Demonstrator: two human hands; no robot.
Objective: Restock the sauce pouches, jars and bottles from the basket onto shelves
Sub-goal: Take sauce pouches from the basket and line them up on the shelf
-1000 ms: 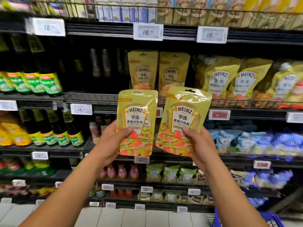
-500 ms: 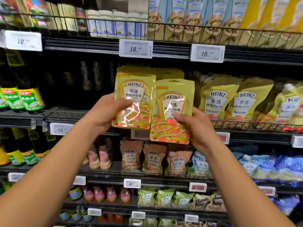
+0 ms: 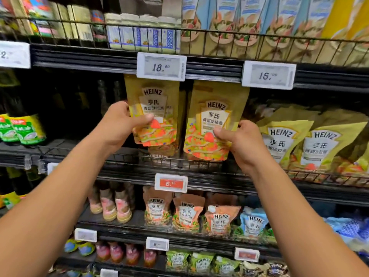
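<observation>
My left hand (image 3: 120, 125) pinches the left pouch (image 3: 157, 100), my right hand (image 3: 244, 141) the right pouch (image 3: 214, 108), both just above the shelf rail (image 3: 201, 165). I judge them light, floppy and slick; side edges grip best.

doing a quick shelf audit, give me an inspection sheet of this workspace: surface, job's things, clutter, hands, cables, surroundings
surface: dark wire-fronted shelf, partly stocked.
job's things: two yellow Heinz salad-dressing pouches, left pouch and right pouch, upright, side by side at the shelf front; basket not in view.
clutter: nothing seen.
grippers: left hand pinches left pouch's edge; right hand pinches right pouch's lower edge.
cables: nothing seen.
surroundings: 18.90 price tag above; stocked yellow pouches to the right; green-labelled bottles left; orange Heinz pouches on the shelf below.
</observation>
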